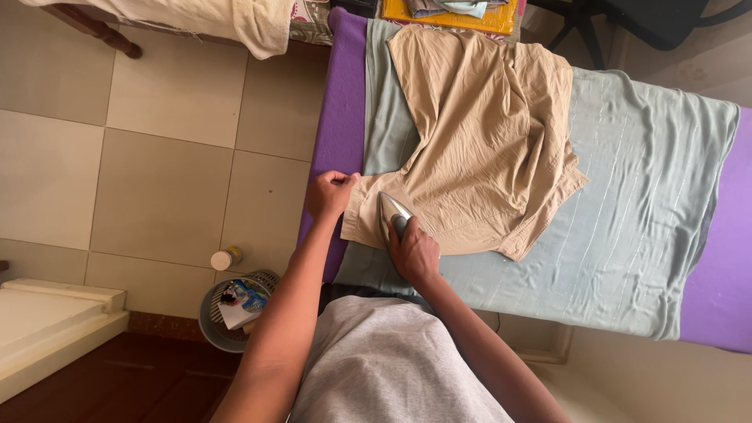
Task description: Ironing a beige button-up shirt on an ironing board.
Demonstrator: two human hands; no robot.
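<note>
While my right hand (pixel 413 252) holds the iron (pixel 393 213) with a tight grip, the iron sits on the near edge of the tan shirt (pixel 478 149). My left hand (pixel 330 193) pinches the shirt's corner, fingers closed on the cloth. The shirt lies spread on a green sheet (pixel 642 196) over the purple desk (pixel 342 117). A gray basket (pixel 235 309) stands on the floor by my left arm.

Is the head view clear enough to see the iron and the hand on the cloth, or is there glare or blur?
Head view: soft even light; a small glint on the iron, no blur. Right hand grips it; left hand pinches the tan garment, shadows faint.
</note>
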